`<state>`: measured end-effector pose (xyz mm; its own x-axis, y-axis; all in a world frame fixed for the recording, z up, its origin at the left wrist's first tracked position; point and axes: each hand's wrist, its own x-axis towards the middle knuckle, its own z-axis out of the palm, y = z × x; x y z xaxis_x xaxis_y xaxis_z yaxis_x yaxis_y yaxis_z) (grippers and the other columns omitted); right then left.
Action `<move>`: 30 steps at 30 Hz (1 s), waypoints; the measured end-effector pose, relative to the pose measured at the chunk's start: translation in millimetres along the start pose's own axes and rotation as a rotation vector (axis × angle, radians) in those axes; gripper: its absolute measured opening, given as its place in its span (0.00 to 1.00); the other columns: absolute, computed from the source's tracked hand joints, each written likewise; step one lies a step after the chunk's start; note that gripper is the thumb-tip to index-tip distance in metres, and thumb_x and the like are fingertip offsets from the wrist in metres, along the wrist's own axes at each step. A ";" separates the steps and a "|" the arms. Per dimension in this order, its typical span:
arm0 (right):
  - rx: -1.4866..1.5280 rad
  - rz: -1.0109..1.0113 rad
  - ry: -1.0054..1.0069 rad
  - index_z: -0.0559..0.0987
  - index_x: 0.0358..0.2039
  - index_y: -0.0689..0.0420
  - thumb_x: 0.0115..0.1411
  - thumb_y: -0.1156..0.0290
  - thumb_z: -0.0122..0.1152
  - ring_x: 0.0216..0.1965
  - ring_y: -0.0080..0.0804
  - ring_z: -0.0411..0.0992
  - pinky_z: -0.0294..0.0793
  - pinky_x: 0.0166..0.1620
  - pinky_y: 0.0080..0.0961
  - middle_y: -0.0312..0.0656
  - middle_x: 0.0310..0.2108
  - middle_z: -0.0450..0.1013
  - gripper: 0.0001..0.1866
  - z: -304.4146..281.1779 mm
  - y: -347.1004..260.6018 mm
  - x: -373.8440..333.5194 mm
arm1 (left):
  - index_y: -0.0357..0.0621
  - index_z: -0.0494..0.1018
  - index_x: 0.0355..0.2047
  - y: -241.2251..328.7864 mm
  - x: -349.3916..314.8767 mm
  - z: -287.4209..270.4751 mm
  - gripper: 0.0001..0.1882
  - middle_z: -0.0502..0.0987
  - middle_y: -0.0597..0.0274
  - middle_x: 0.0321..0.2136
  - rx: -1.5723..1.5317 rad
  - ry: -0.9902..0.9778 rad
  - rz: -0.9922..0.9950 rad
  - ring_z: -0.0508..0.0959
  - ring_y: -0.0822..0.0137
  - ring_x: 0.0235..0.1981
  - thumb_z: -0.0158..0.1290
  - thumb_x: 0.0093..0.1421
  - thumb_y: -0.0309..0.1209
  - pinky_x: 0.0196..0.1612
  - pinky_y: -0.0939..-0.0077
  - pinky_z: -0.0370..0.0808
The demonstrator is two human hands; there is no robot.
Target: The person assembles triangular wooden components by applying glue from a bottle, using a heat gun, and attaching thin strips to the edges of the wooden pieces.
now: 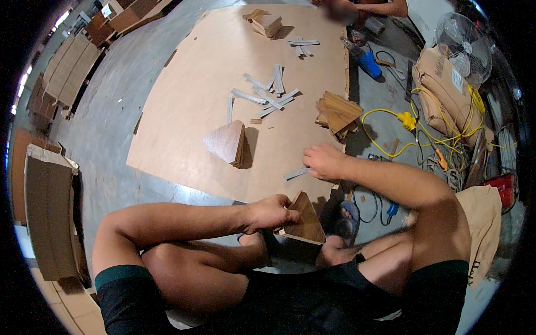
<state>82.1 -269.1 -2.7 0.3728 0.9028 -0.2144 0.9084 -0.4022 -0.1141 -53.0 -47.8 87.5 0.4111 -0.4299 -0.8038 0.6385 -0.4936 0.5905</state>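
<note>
My left hand (269, 214) grips the edge of a triangular brown wooden piece (304, 220), held tilted just above my lap between my feet. Over the near right part of a large brown paper sheet (178, 134), the fingers of my right hand (325, 161) are closed on one end of a short grey strip (297, 174). A stack of similar wooden pieces (228, 144) stands on the sheet ahead and to the left. Another stack (338, 113) sits at the sheet's right edge. Between and beyond them lies a loose scatter of grey strips (267, 94).
At the far end are more stacked wooden pieces (267, 25) and a few strips (303, 43); another person's hand (339, 10) is there. On the right lie a blue heat-gun-like tool (367, 62), yellow cord (385, 152), paper sacks (441, 84) and a fan (462, 47). Cardboard stacks (50, 206) stand left.
</note>
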 end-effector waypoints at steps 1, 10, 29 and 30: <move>0.015 0.007 0.003 0.77 0.40 0.56 0.54 0.62 0.65 0.49 0.43 0.72 0.76 0.47 0.42 0.43 0.42 0.71 0.15 -0.8 -0.5 1.0 | 0.29 0.70 0.52 -0.5 0.1 -0.7 0.27 0.79 0.51 0.38 -0.012 0.005 0.000 0.78 0.66 0.36 0.60 0.60 0.39 0.38 0.71 0.77; 0.094 0.056 0.023 0.77 0.37 0.55 0.56 0.57 0.65 0.46 0.44 0.73 0.75 0.46 0.43 0.44 0.41 0.72 0.16 -5.1 1.9 3.2 | 0.29 0.69 0.52 2.8 -5.2 1.8 0.26 0.76 0.56 0.32 -0.119 -0.006 0.024 0.75 0.68 0.26 0.58 0.60 0.37 0.29 0.74 0.75; 0.143 0.151 -0.009 0.79 0.34 0.57 0.60 0.60 0.55 0.36 0.51 0.79 0.77 0.40 0.51 0.49 0.34 0.79 0.13 -6.8 12.5 51.3 | 0.28 0.69 0.50 -10.4 -3.1 -5.0 0.25 0.76 0.56 0.31 -0.163 0.008 0.036 0.75 0.69 0.25 0.59 0.61 0.37 0.27 0.74 0.73; 0.150 0.156 0.010 0.79 0.35 0.56 0.60 0.61 0.55 0.38 0.51 0.78 0.77 0.41 0.50 0.49 0.36 0.79 0.12 -6.7 15.1 57.2 | 0.29 0.69 0.50 -11.6 -1.5 -5.5 0.24 0.77 0.56 0.31 -0.168 0.008 0.044 0.75 0.68 0.25 0.59 0.61 0.37 0.27 0.74 0.74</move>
<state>118.5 -222.6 -10.2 0.5093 0.8288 -0.2316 0.8013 -0.5549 -0.2237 -57.4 -37.3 81.5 0.4455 -0.4418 -0.7787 0.7195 -0.3409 0.6050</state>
